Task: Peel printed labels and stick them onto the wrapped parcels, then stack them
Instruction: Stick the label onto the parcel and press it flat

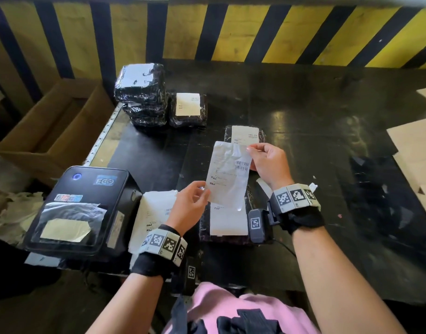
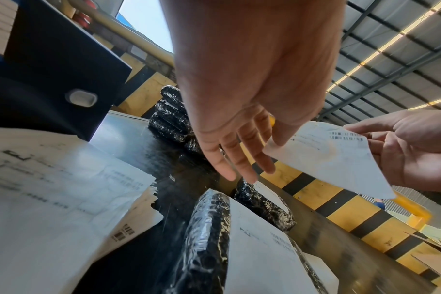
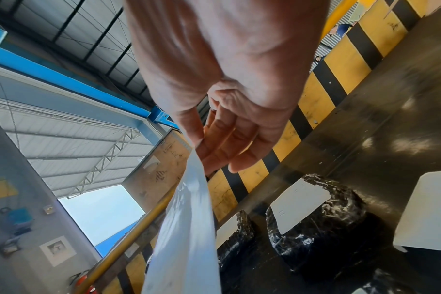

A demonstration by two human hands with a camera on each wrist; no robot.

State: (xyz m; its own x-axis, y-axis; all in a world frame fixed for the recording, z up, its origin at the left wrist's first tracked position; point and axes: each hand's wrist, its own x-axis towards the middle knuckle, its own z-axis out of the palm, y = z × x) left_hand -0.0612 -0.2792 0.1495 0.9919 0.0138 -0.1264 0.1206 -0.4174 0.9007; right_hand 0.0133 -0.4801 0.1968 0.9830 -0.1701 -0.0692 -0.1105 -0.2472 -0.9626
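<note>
Fingertips (image 1: 251, 148) of the right hand (image 1: 267, 162) and left hand (image 1: 190, 206) pinch opposite ends of one printed label (image 1: 227, 174), unstuck. Beyond the label printer (image 1: 79, 210), a parcel stack (image 1: 142, 95) stands; three labelled parcels look unstacked.

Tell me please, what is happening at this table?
A person is labelling black wrapped parcels. The left hand and right hand pinch opposite ends of a printed label above a labelled parcel. A stack of parcels stands behind, and a label printer sits at the left.
</note>
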